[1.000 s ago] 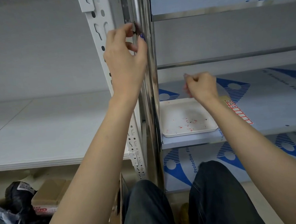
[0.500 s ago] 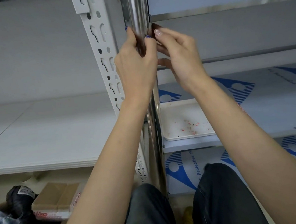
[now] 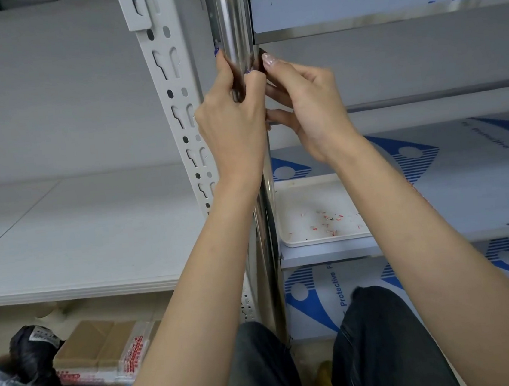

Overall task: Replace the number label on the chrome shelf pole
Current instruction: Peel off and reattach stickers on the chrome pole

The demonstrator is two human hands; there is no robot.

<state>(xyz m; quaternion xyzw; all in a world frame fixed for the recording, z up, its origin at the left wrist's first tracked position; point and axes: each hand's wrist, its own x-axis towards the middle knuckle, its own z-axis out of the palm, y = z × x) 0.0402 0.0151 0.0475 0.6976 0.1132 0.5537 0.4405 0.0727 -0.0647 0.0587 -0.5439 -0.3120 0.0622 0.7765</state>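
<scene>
Head camera looks up a shiny pole [image 3: 232,12] running top to bottom through the middle of the shot. Both hands are up on it at the same height, just under the steel edge of the upper shelf [image 3: 385,18]. Left hand [image 3: 233,122] wraps the pole from its near side, thumb pressed on the left of the metal, fingers curled round the front and pinching a dark strip, the label [image 3: 260,63], against the chrome. Right hand [image 3: 307,105] comes in from the right, fingers bent, fingertip and thumb nipping the free dark end of that label where it pokes out beside the pole. What is printed on it is too small to read. Below the right forearm sits a white tray [image 3: 302,241] on the lower shelf, flecked with tiny red and white scraps. A white slotted upright [image 3: 172,85] stands just left of the pole. Cardboard boxes [image 3: 103,350] lie on the floor at lower left, knees in dark trousers [image 3: 385,345] at the bottom.
</scene>
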